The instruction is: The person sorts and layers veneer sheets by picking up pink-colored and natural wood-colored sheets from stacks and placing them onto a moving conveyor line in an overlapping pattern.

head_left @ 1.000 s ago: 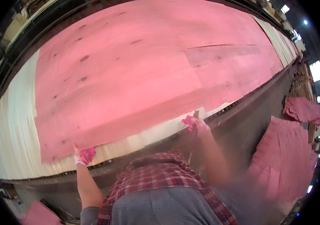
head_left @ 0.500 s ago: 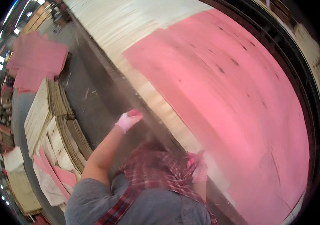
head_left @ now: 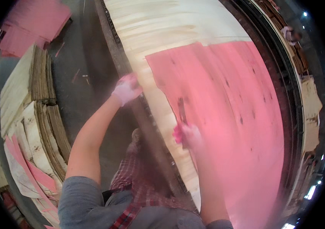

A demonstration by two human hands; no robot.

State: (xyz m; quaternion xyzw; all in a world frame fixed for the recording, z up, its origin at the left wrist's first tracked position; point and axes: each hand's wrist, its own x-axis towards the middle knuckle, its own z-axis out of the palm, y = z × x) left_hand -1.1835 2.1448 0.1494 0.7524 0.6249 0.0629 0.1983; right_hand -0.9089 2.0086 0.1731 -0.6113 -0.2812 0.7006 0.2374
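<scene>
Pink sheets of wood veneer (head_left: 223, 84) with dark knots lie over pale cream veneer (head_left: 158, 26) on a long table. In a white glove with pink fingertips, my right hand (head_left: 190, 136) grips a dark, slim knife-like tool (head_left: 182, 108) near the pink sheet's left edge. Motion blur hides its exact kind. My left hand (head_left: 128, 88), gloved alike, is beside the table's near edge (head_left: 147, 110) with its fingers curled in. Whether anything is inside those fingers is hidden.
To the left stand stacks of pale veneer (head_left: 44, 126) with pink strips (head_left: 36, 171) on them. A pink sheet pile (head_left: 36, 24) lies farther off. Dark rails (head_left: 284, 84) run along the table's far side. Another person (head_left: 292, 36) is beyond them.
My view has turned and shifted. My right hand has moved forward over the pink sheet's edge, the dark tool now showing. My left hand has come up to the table's edge.
</scene>
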